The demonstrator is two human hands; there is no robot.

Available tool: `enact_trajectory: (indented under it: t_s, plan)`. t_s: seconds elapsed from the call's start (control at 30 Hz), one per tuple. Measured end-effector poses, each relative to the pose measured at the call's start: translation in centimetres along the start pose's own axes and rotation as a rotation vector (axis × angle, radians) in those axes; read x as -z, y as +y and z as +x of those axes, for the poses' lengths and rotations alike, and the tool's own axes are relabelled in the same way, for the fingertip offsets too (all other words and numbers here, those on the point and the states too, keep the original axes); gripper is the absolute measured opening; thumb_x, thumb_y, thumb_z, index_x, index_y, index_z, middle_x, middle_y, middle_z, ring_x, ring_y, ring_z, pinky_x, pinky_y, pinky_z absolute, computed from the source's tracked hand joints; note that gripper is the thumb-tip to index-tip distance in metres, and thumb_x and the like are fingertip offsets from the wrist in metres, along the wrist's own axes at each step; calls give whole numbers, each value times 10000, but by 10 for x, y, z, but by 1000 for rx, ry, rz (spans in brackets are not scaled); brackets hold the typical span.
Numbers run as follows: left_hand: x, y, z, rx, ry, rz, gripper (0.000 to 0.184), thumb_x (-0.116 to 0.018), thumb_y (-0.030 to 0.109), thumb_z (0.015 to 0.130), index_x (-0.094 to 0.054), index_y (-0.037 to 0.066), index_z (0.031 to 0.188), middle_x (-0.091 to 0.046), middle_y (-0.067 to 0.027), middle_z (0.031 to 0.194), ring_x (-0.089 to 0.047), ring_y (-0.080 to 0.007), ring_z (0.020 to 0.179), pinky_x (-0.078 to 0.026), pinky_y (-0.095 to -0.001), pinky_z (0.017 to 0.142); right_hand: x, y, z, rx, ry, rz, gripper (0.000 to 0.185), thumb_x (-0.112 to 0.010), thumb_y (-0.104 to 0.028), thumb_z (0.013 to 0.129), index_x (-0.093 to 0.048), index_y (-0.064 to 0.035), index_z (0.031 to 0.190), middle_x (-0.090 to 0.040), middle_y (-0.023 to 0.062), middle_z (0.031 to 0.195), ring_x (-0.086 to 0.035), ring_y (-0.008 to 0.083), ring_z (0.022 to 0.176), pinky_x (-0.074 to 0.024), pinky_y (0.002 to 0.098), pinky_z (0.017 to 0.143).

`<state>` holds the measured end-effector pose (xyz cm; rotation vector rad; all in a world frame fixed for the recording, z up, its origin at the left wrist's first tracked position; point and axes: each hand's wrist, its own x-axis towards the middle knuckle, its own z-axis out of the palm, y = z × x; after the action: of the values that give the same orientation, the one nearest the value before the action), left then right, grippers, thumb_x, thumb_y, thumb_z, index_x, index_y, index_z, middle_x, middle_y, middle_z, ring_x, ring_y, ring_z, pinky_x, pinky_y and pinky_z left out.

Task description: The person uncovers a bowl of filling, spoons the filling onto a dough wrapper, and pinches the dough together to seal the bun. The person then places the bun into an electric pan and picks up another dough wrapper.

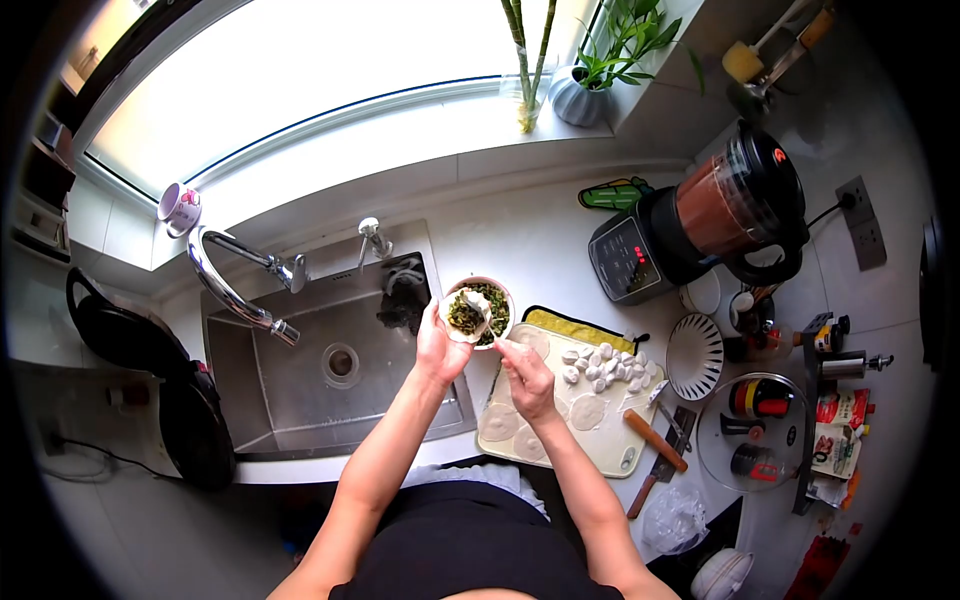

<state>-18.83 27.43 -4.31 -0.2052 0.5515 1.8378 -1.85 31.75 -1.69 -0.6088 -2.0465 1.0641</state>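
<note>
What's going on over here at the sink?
Someone's left hand holds a thin dough round with chopped green filling on it, above a bowl of similar filling. The right hand grips what looks like a spoon at it. The round is open. Flat rounds and small white dough pieces lie on the board alongside.

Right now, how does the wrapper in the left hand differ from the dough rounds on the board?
The held wrapper carries green filling; the dough rounds are bare. The held wrapper rests in the left hand; the dough rounds lie flat on the board. Both look pale.
</note>
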Motion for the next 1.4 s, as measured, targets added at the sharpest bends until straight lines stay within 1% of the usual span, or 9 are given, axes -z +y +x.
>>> enact_trajectory:
  t_s: [0.03,0.07,0.17,0.3,0.57,0.73,0.87,0.93,1.4]
  plan:
    - [0,0,1,0,-9,-3,563,-238,421,1014,-448,19,1347,-522,-161,1342,-493,-315,1244,-351,-468,1099,-2,-2,-1,75,-26,-80,279,-603,-8,881,-647,-9,1157,-658,158,1024,-649,265,906,-531,341,779]
    - [1,0,1,0,-8,-3,563,-238,421,1014,-448,19,1347,-522,-161,1342,-493,-315,1244,-351,-468,1099,-3,-3,-1,146,-39,-131,384,-657,62,778,-649,-17,1154,-653,134,1012,-635,288,894,-528,372,769]
    - [1,0,4,5,-37,-13,565,-234,424,1013,-450,21,1345,-532,-163,1330,-501,-314,1235,-354,-464,1097,-7,-4,-2,318,-43,-283,378,-664,65,766,-650,0,1139,-645,125,1026,-631,273,918,-525,365,781]
    - [-1,0,4,21,-45,-56,563,-231,422,1016,-452,19,1340,-537,-166,1322,-511,-315,1223,-371,-456,1086,-10,0,-10,389,-82,-406,351,-626,1,796,-647,5,1146,-632,116,1067,-627,247,943,-513,351,802]
    - [0,-1,3,28,30,-66,561,-229,432,1016,-462,26,1326,-535,-172,1321,-516,-331,1216,-382,-452,1080,-15,6,-20,396,-167,-485,376,-588,-30,796,-640,5,1167,-617,124,1117,-623,238,950,-502,349,815]
    - [0,2,2,53,-60,-77,572,-172,419,1016,-467,32,1316,-554,-165,1292,-538,-327,1186,-390,-483,1060,-6,-6,-12,413,-131,-457,377,-586,-27,793,-639,11,1164,-622,127,1102,-624,243,946,-505,356,814]
    - [2,2,4,49,-29,-54,589,-160,430,1015,-480,25,1300,-556,-167,1290,-538,-333,1186,-386,-486,1061,-2,-10,-1,409,-112,-409,334,-624,29,775,-654,29,1107,-642,137,1074,-631,268,930,-510,369,802]
    - [7,1,5,45,-131,-69,573,-228,447,1012,-490,21,1291,-549,-167,1302,-513,-336,1214,-371,-470,1078,-3,-8,3,410,-99,-410,329,-625,32,775,-654,33,1103,-644,137,1068,-633,270,923,-510,369,799]
    - [4,5,4,46,-64,-42,584,-231,458,1012,-466,13,1308,-546,-172,1298,-519,-360,1204,-392,-482,1061,-7,-5,2,373,-114,-396,363,-622,84,739,-651,45,1099,-653,142,1031,-637,274,909,-515,364,789]
